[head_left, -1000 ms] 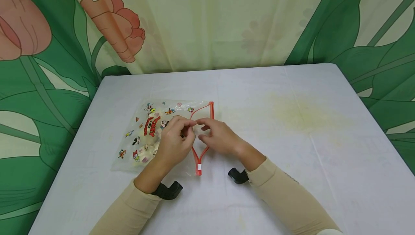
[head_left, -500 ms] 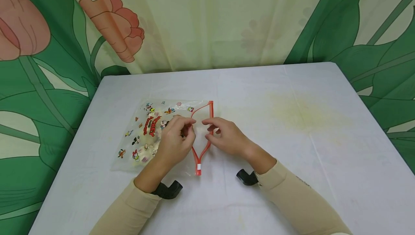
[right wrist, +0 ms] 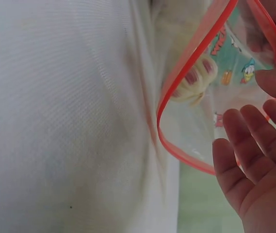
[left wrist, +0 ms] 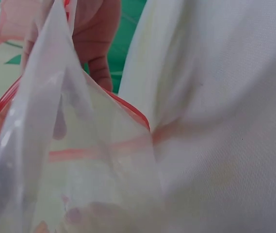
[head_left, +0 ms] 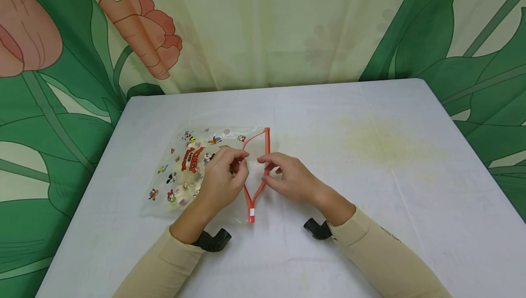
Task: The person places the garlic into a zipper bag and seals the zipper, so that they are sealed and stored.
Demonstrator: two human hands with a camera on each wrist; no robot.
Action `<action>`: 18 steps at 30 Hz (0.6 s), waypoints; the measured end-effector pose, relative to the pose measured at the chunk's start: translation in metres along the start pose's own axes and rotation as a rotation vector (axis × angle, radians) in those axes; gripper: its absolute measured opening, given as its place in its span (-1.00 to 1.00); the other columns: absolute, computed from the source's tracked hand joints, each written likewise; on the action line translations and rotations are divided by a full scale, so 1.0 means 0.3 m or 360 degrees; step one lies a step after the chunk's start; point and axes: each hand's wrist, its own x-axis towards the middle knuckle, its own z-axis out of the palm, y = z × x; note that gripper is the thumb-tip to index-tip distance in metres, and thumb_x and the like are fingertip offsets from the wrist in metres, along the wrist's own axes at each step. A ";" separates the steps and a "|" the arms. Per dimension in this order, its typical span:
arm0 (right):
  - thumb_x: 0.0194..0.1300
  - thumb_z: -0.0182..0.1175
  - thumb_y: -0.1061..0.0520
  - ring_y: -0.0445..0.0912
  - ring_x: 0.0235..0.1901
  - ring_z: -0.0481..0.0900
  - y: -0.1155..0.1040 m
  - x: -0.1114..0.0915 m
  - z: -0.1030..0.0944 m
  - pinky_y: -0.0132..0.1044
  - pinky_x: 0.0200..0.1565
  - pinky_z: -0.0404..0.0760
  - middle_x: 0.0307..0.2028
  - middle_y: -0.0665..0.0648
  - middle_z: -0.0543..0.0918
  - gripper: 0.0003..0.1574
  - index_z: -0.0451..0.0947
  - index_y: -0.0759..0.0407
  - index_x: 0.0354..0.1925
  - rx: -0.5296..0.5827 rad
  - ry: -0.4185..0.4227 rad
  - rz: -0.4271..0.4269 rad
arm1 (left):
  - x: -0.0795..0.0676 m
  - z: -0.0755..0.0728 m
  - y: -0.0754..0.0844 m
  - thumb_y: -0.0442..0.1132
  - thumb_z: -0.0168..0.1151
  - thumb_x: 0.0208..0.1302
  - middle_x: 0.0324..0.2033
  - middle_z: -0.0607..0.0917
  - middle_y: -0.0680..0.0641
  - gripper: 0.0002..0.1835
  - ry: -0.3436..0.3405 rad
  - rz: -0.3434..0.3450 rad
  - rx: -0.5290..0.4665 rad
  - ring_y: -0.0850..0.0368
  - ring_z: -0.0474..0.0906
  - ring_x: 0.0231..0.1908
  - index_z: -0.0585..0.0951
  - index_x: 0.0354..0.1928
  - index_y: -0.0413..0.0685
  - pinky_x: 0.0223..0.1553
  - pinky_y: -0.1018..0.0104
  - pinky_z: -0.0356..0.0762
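A clear zip bag (head_left: 168, 202) with cartoon prints and a red zip rim (head_left: 268, 140) lies on the table, its mouth parted. My left hand (head_left: 223, 177) pinches the left side of that rim. On the opposite side my right hand (head_left: 293, 179) has loosely bent fingers by the rim; whether the thumb touches it is hard to tell. In the right wrist view, the right hand's fingers (right wrist: 249, 141) are spread beside the mouth. Cream-coloured pieces with purple-pink patches (right wrist: 201, 77) show inside the bag; their kind is unclear.
A white cloth covers the table (head_left: 349, 120). A white slider (head_left: 252, 212) sits at the near end of the zip. Black wrist mounts (head_left: 213, 240) stick out below both wrists. Behind the table hangs a printed curtain (head_left: 267, 28).
My right hand has moved right, away from the left hand, and the right side of the rim bows out slightly more. The left hand stays in place.
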 end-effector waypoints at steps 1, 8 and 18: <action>0.29 0.25 0.27 -0.06 -0.13 0.64 0.000 -0.001 0.000 -0.02 -0.10 0.64 -0.08 0.20 0.65 -0.56 0.54 0.34 0.14 -0.0001 -0.0004 0.0002 | 0.000 0.000 0.000 -0.49 0.22 0.15 -0.44 0.53 -0.08 -0.86 -0.0002 -0.0003 0.0001 0.13 0.46 -0.46 0.65 -0.24 -0.28 -0.48 0.35 0.51; 0.28 0.28 0.26 -0.03 -0.12 0.63 -0.002 -0.014 -0.001 -0.03 -0.08 0.63 -0.08 0.20 0.64 -0.51 0.52 0.37 0.16 0.0013 -0.0032 0.0029 | -0.001 0.004 0.000 -0.48 0.22 0.18 -0.44 0.54 -0.08 -0.87 -0.0001 -0.0016 -0.0013 0.13 0.47 -0.46 0.67 -0.24 -0.28 -0.46 0.35 0.52; 0.26 0.30 0.28 0.02 -0.09 0.64 0.001 -0.042 -0.002 -0.01 -0.03 0.63 0.08 0.27 0.61 -0.47 0.50 0.39 0.18 0.0061 -0.0055 0.0076 | -0.004 0.002 0.005 -0.48 0.21 0.18 -0.42 0.56 -0.08 -0.86 -0.0014 -0.0009 -0.0030 0.13 0.49 -0.45 0.69 -0.24 -0.28 -0.44 0.34 0.56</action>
